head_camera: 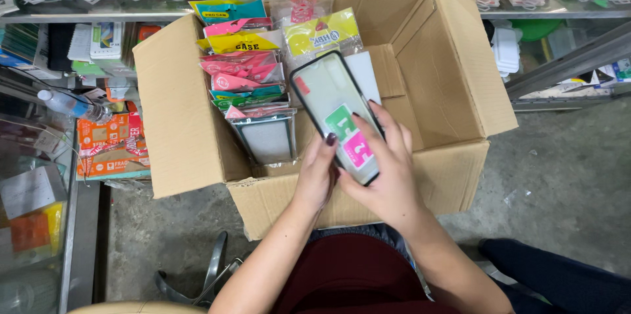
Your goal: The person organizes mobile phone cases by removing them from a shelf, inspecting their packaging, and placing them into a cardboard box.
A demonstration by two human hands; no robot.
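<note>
Both my hands hold a phone [327, 100] with a dark rim and a pale screen protector on its face, over an open cardboard box [447, 71]. A green tab [340, 121] and a pink tab [359, 150] stick to the protector's lower part. My left hand [318, 173] grips the phone's lower left edge, its thumb by the green tab. My right hand [388, 169] wraps the lower right edge from behind, fingers over the rim. Inside the box, a row of colourful packaged phone accessories [244, 67] stands upright on the left; the right half shows bare cardboard.
Shelves [98, 12] with small packaged goods run along the top. A glass counter [39, 176] with orange packets and a plastic bottle [66, 102] lies left. Grey concrete floor [565, 176] spreads right of the box. A metal stool leg [213, 268] shows below.
</note>
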